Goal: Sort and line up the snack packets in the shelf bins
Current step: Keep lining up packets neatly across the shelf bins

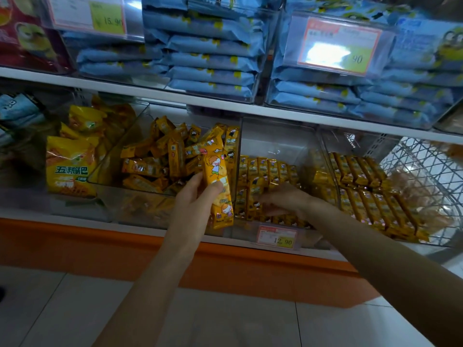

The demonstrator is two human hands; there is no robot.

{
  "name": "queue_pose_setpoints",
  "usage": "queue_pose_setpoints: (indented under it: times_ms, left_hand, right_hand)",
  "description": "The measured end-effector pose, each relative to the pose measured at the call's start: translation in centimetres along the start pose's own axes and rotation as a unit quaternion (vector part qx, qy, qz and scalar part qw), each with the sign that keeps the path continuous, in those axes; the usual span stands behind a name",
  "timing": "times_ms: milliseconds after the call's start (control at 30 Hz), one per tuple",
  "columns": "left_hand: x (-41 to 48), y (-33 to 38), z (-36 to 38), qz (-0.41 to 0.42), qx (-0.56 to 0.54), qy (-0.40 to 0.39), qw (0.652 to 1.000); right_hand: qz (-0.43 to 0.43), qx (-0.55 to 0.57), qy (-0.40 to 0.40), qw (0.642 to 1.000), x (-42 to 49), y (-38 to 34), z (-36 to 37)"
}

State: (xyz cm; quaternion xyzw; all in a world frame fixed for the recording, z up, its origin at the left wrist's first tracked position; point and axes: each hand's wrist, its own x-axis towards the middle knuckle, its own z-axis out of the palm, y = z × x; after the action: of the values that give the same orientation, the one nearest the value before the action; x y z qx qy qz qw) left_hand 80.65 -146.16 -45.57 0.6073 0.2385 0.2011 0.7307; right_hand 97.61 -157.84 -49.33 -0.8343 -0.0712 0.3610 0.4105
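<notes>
The shelf [150,92] is carrying clear bins. The left bin [117,149] is holding jumbled yellow packets [152,166]; the middle bin [275,139] is holding neat rows [268,169]. The left hand [195,196] is gripping a tall yellow packet [216,171] upright, near, between those bins. The right hand [285,199], fingers relaxed, is resting on the middle bin's rows.
</notes>
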Motion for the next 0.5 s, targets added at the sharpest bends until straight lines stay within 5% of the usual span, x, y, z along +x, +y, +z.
queue_pose_setpoints:
  times_ms: [500]
  left_hand:
    - [0.0, -0.1, 0.7, 0.000, 0.006, 0.011, 1.000]
  right_hand:
    - [-0.052, -0.170, -0.019, 0.984, 3.7, 0.0, 1.9]
